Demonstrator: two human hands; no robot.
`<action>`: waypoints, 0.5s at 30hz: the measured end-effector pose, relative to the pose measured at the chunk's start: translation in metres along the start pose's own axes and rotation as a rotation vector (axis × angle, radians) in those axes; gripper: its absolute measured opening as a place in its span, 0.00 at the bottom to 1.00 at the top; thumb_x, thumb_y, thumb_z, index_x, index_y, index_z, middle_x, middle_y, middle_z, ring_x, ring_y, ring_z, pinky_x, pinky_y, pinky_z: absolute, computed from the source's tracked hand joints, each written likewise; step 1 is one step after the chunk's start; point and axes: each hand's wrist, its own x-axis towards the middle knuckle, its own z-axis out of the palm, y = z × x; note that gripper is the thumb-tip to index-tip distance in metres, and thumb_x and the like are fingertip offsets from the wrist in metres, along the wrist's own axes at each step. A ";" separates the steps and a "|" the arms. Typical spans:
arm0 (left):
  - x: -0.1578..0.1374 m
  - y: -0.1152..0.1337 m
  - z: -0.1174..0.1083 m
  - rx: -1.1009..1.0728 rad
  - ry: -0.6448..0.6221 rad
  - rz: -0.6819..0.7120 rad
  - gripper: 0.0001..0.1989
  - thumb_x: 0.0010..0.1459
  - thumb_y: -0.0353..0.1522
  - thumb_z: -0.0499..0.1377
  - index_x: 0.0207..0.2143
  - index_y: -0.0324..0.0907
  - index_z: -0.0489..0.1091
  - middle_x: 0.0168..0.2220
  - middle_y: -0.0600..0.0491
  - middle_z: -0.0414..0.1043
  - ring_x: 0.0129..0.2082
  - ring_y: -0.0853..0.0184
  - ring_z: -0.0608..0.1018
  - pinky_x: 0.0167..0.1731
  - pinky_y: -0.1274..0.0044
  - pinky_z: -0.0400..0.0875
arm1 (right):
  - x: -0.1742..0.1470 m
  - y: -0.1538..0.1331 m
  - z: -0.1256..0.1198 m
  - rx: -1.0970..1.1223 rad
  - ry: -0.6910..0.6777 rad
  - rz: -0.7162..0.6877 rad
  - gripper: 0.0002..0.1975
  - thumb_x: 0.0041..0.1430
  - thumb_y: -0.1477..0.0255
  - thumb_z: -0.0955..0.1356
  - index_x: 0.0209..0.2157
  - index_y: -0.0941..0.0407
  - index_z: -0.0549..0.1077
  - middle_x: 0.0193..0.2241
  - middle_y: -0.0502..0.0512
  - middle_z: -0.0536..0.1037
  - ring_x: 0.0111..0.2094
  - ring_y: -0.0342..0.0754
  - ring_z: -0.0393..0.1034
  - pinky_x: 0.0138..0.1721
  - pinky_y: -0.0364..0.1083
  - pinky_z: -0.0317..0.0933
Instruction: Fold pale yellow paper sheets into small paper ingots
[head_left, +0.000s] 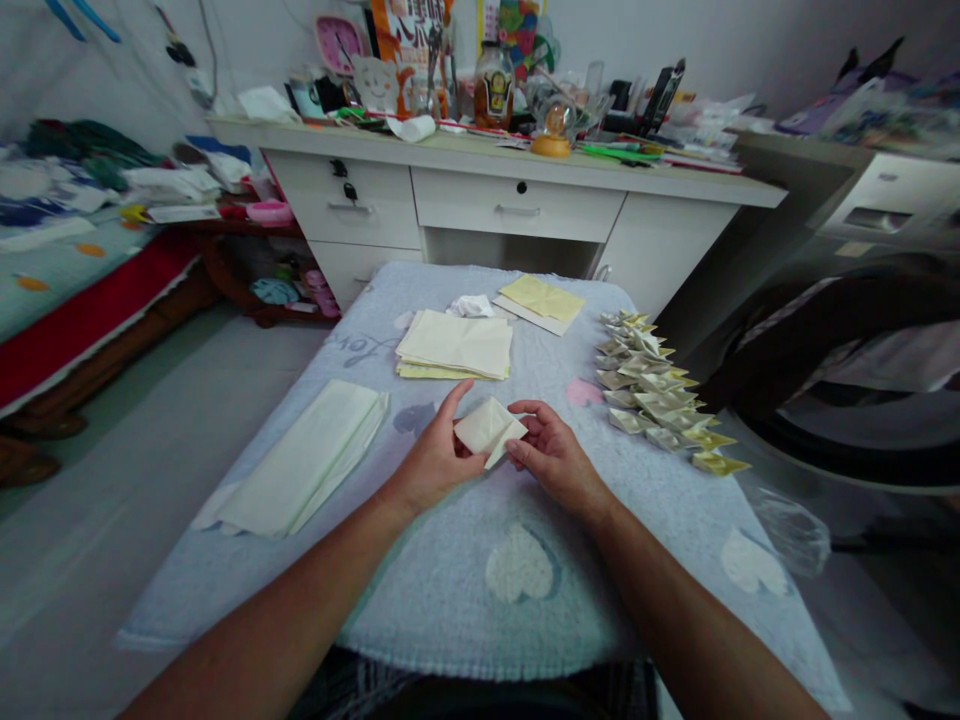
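Note:
Between my hands, above the cloth-covered table, is a small piece of folded cream paper [480, 424] with creases meeting near its middle and a flap standing out at the lower right. My left hand [439, 450] holds its left edge, fingers behind the sheet and thumb raised along the upper side. At the right corner my right hand [551, 450] pinches the flap between thumb and fingers. Just beyond lies a stack of cream and yellow paper sheets [454, 343]. Rows of folded paper boats [652, 385] stand to the right.
A thick folded bundle of pale paper [307, 455] lies on the left of the table. Crumpled white paper [471, 306] and yellow sheets [541, 297] lie at the back. A white desk [517, 205] stands behind, a washing machine [862, 300] to the right, a bed [82, 270] to the left.

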 end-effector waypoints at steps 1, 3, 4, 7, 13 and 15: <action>0.000 0.001 0.001 -0.019 -0.004 -0.003 0.52 0.45 0.28 0.67 0.66 0.46 0.40 0.41 0.49 0.73 0.37 0.66 0.78 0.39 0.76 0.71 | 0.000 -0.001 0.001 0.007 -0.008 -0.002 0.24 0.50 0.66 0.73 0.47 0.52 0.63 0.30 0.47 0.71 0.27 0.40 0.64 0.26 0.39 0.57; -0.002 0.004 0.002 -0.067 -0.012 -0.014 0.52 0.46 0.29 0.67 0.66 0.45 0.39 0.43 0.48 0.73 0.38 0.66 0.78 0.40 0.76 0.71 | 0.000 -0.002 0.002 0.011 -0.016 0.000 0.23 0.48 0.66 0.74 0.44 0.53 0.64 0.31 0.48 0.72 0.28 0.41 0.65 0.26 0.39 0.57; -0.002 0.006 0.002 -0.099 -0.018 -0.019 0.52 0.46 0.29 0.67 0.66 0.45 0.39 0.43 0.48 0.74 0.39 0.65 0.78 0.40 0.76 0.71 | 0.000 -0.002 0.002 0.008 -0.015 0.006 0.21 0.48 0.65 0.74 0.42 0.53 0.65 0.31 0.48 0.72 0.28 0.41 0.65 0.26 0.39 0.56; -0.006 0.012 0.002 -0.217 -0.058 -0.012 0.51 0.46 0.31 0.67 0.66 0.46 0.39 0.44 0.48 0.74 0.39 0.65 0.78 0.41 0.74 0.70 | 0.001 -0.002 0.002 -0.003 0.007 0.011 0.18 0.48 0.63 0.74 0.36 0.55 0.66 0.27 0.47 0.71 0.25 0.40 0.63 0.24 0.39 0.55; -0.007 0.011 0.002 -0.304 -0.111 0.016 0.55 0.43 0.30 0.69 0.66 0.50 0.37 0.48 0.47 0.73 0.46 0.62 0.76 0.47 0.71 0.69 | 0.001 0.002 -0.001 -0.026 0.054 0.023 0.18 0.48 0.61 0.74 0.33 0.55 0.65 0.24 0.46 0.69 0.21 0.39 0.59 0.22 0.39 0.55; -0.004 0.006 0.002 -0.244 -0.055 0.019 0.53 0.43 0.30 0.69 0.65 0.48 0.40 0.45 0.48 0.75 0.44 0.64 0.77 0.45 0.73 0.69 | 0.001 0.002 0.000 -0.032 0.030 0.015 0.18 0.49 0.60 0.74 0.32 0.55 0.64 0.23 0.45 0.67 0.21 0.39 0.58 0.22 0.39 0.55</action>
